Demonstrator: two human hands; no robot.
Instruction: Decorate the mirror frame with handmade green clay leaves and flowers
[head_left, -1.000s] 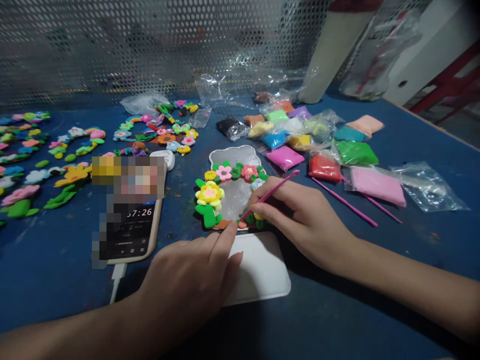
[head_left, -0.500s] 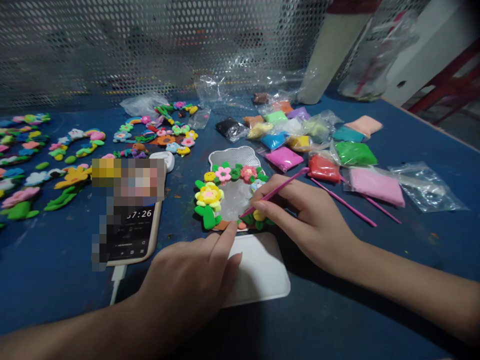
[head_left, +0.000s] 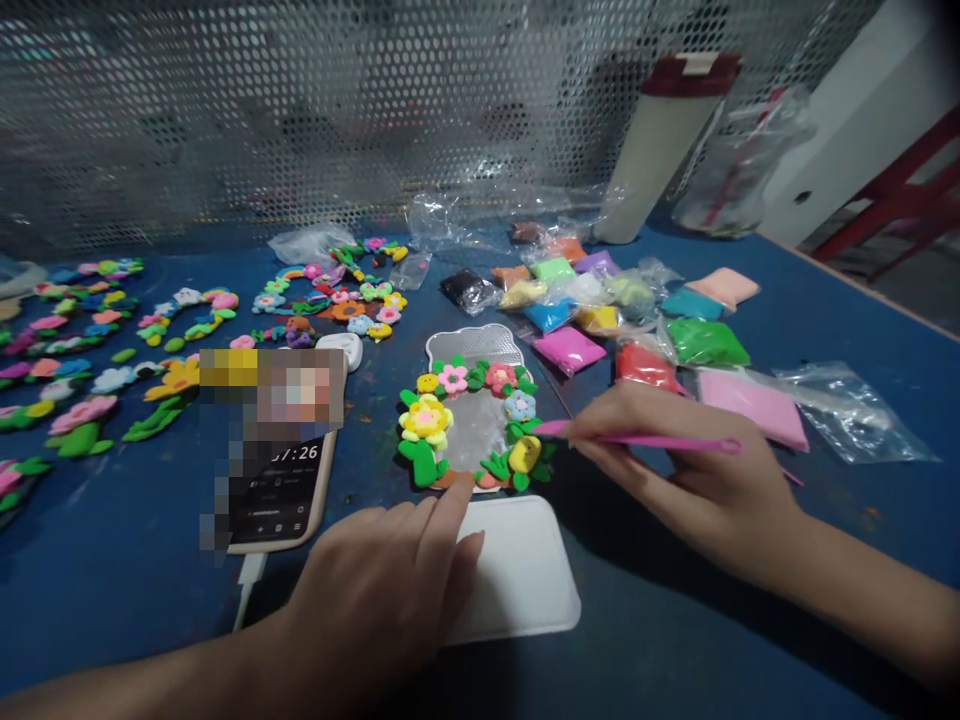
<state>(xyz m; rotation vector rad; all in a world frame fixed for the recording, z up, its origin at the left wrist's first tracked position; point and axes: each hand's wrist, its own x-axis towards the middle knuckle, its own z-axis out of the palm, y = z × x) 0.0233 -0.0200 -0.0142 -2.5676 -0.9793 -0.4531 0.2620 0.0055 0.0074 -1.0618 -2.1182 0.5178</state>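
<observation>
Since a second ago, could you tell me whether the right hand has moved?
Yes. The right hand with the pink tool has drawn back rightward off the decorated mirror; its tip now lies just beside the frame's right edge.

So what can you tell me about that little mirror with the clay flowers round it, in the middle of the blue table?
The small silvery mirror with a scalloped top lies flat on the blue table. Soft-looking clay flowers and green leaves ring its glass: a big yellow flower at left, pink and red ones above, a yellow bud lower right. The left hand presses a fingertip on its lower edge. The right hand holds a thin pink stick pointing toward it from the right.
</observation>
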